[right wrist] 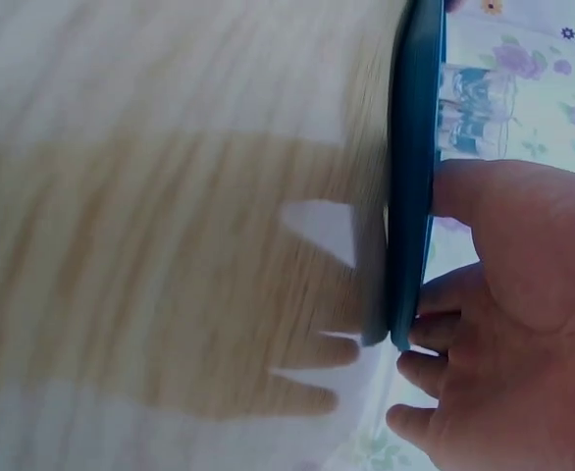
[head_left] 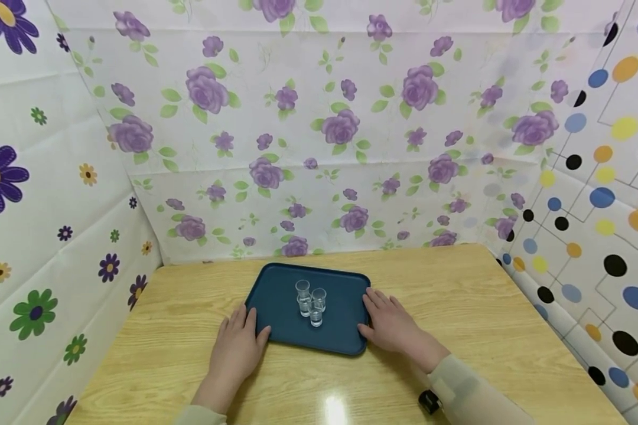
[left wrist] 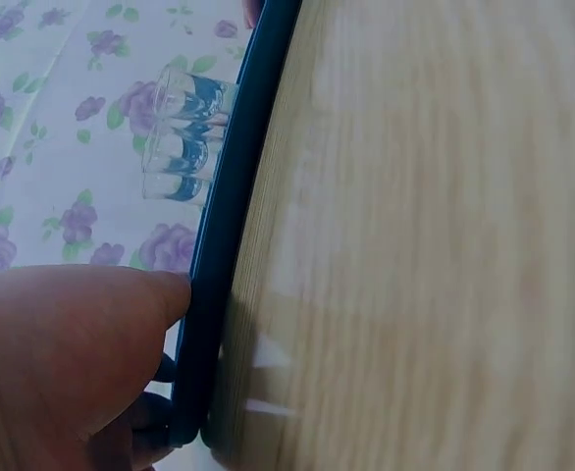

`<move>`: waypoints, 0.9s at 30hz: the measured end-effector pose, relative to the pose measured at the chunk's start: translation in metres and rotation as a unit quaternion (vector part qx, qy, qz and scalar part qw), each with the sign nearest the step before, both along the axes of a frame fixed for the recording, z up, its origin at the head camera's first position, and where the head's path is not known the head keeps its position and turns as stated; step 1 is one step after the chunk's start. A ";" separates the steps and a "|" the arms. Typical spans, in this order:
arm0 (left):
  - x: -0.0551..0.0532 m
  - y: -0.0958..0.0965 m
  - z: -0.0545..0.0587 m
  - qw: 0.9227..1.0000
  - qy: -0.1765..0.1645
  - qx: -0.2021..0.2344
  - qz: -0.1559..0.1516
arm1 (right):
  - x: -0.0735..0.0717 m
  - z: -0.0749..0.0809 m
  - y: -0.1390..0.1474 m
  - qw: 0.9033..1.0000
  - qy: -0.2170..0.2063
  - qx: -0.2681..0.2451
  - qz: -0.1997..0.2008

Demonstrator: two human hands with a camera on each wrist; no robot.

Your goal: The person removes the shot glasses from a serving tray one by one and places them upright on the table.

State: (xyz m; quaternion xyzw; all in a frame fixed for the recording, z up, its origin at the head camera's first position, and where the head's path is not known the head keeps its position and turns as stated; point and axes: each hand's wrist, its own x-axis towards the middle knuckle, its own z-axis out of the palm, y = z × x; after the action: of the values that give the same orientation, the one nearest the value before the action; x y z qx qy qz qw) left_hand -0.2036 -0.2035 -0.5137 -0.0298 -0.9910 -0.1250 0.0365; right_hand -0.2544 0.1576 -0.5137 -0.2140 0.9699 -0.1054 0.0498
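Well, two hands [head_left: 236, 348] [head_left: 390, 323] on one tray [head_left: 344, 313] — at least three glasses [head_left: 316, 319] aboard.

Tray [head_left: 282, 298]: plastic in appearance, smooth throughout; base matt, rim with a faint sheen; cups [head_left: 316, 319]: clear, smooth and glossy, glass or plastic not determinable; table [head_left: 436, 277]: wood-grain top, smooth, glossy enough to throw back a bright glare patch; sheets [head_left: 298, 147]: thin, creased, cloth or plastic film not determinable; sleeve [head_left: 470, 389]: cloth, matt, soft-looking; buckle [head_left: 429, 401]: black, hard-looking, slightly glossy.
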 end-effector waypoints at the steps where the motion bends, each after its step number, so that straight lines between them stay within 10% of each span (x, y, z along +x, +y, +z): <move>1: 0.001 0.001 -0.001 1.000 0.002 -0.004 0.002 | -0.001 -0.001 0.001 1.000 -0.005 -0.002 0.002; 12: 0.011 0.011 -0.004 0.999 0.038 -0.028 0.015 | -0.014 -0.010 0.017 0.999 -0.014 -0.040 0.033; 27: 0.023 0.021 0.003 0.998 0.045 -0.034 0.018 | -0.019 0.017 0.021 0.997 -0.057 -0.022 0.046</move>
State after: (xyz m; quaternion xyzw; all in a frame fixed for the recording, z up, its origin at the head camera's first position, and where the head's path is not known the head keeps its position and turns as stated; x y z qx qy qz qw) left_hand -0.1801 -0.1821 -0.5107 -0.0190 -0.9924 -0.0893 0.0824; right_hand -0.2737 0.1789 -0.4967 -0.2532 0.9519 -0.1363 0.1054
